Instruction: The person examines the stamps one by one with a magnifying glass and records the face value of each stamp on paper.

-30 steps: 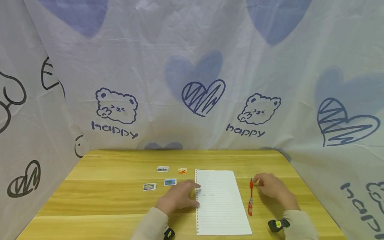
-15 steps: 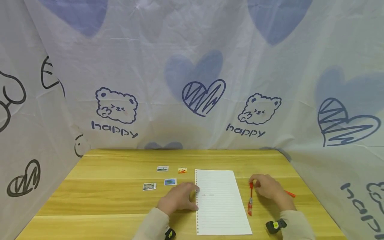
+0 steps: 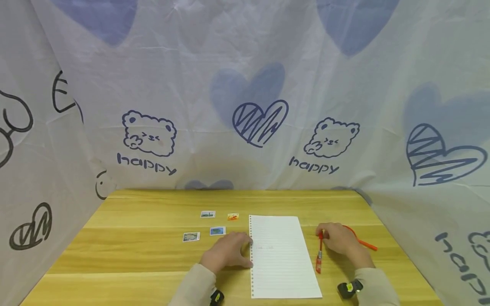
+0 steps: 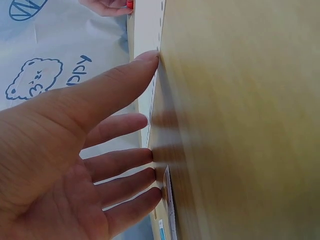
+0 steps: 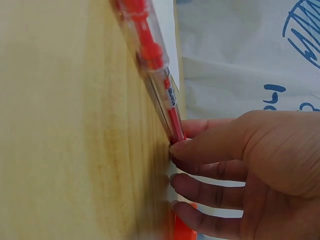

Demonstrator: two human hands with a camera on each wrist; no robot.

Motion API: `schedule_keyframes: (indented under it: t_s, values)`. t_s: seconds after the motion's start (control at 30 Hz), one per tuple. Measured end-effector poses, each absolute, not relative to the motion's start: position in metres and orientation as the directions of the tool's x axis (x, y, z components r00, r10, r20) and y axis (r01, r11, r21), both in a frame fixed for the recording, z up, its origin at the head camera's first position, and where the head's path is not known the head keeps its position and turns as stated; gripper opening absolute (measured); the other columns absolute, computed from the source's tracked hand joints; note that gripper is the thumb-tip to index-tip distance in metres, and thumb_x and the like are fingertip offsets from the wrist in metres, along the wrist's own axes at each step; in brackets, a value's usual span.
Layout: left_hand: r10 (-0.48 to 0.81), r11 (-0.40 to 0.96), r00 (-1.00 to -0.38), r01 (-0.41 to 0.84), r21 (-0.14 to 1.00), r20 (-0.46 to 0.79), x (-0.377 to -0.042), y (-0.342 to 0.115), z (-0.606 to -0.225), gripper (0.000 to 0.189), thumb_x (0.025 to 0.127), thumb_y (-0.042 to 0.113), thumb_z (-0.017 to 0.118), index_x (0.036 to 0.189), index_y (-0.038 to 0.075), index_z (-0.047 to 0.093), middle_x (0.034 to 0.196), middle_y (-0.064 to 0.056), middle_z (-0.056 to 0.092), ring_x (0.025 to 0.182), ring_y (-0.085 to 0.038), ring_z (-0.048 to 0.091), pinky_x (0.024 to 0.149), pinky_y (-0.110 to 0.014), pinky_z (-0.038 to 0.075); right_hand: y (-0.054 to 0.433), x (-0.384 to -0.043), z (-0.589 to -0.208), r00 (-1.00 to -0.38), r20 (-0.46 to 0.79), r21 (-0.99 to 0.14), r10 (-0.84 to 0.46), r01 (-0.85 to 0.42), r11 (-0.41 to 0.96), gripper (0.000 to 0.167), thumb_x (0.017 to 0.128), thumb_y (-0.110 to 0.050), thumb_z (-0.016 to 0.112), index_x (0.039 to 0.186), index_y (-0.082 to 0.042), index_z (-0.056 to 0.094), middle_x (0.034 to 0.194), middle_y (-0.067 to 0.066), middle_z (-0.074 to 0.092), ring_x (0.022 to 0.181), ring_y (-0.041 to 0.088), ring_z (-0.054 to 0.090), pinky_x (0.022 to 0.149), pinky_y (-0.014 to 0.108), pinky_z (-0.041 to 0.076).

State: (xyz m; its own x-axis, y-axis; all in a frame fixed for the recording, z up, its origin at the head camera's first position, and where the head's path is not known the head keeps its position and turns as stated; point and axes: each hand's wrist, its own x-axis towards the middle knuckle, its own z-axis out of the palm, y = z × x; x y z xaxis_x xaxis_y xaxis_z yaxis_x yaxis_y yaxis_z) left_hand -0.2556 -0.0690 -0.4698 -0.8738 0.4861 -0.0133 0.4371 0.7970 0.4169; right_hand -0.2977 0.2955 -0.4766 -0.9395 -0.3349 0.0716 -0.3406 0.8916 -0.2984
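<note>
A white lined sheet of loose-leaf paper (image 3: 283, 259) lies on the table, punched holes along its left edge. My left hand (image 3: 228, 250) is at that edge, thumb and fingers spread and relaxed, fingertips right at the holes; it grips nothing. To the right of the sheet, my right hand (image 3: 340, 240) pinches the far end of a capped red pen (image 3: 319, 255) between thumb and index finger. In the right wrist view, the clear barrel and red refill of the pen (image 5: 172, 107) show, its capped end toward the camera. Faint writing marks the upper left of the paper.
Several small picture stamps lie left of the paper, among them a blue one (image 3: 217, 230) near my left hand and a yellow one (image 3: 232, 216) farther back. A curved red strip (image 3: 367, 245) lies behind my right hand. A printed white cloth (image 3: 229, 161) hangs beyond the table (image 3: 126, 255).
My right hand has moved left onto the pen's far end and now pinches it, uncovering the red strip behind. My left hand has shifted slightly back to the paper's edge.
</note>
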Motion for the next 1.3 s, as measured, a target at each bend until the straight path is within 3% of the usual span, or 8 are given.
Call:
schedule_keyframes:
  t_s: [0.47,1.07,1.3]
  values:
    - [0.482,0.803,-0.876,0.435,0.407,-0.015,-0.2546,-0.0681,-0.4677,0.063,0.073,0.034,0.093,0.126,0.009,0.07,0.121,-0.005,0.072,0.111,-0.027,0.066,0.1,-0.045,0.056,0.2997,-0.2967,-0.4761,-0.927,0.117,-0.339,-0.356,-0.374,0.863,0.022,0.079,0.003,0.073,0.085,-0.016,0.065,0.072,-0.006,0.058,0.068,0.01,0.048,0.061,0.025,0.04]
    - [0.493,0.793,-0.87,0.447,0.413,-0.004,-0.2548,-0.0693,-0.468,0.063,0.074,0.033,0.093,0.127,0.009,0.07,0.124,-0.006,0.072,0.113,-0.029,0.066,0.101,-0.046,0.056,0.3007,-0.296,-0.477,-0.914,0.102,-0.352,-0.392,-0.402,0.845,0.022,0.084,0.004,0.075,0.088,-0.016,0.066,0.07,-0.006,0.059,0.065,0.01,0.043,0.059,0.023,0.036]
    - [0.499,0.792,-0.866,0.452,0.411,-0.009,-0.2551,-0.0692,-0.4685,0.062,0.074,0.033,0.093,0.127,0.008,0.07,0.124,-0.006,0.072,0.113,-0.029,0.067,0.102,-0.046,0.056,0.3018,-0.295,-0.4774,-0.923,0.081,-0.427,-0.376,-0.373,0.824,0.024,0.083,0.006,0.074,0.087,-0.016,0.065,0.071,-0.005,0.055,0.066,0.01,0.045,0.059,0.021,0.038]
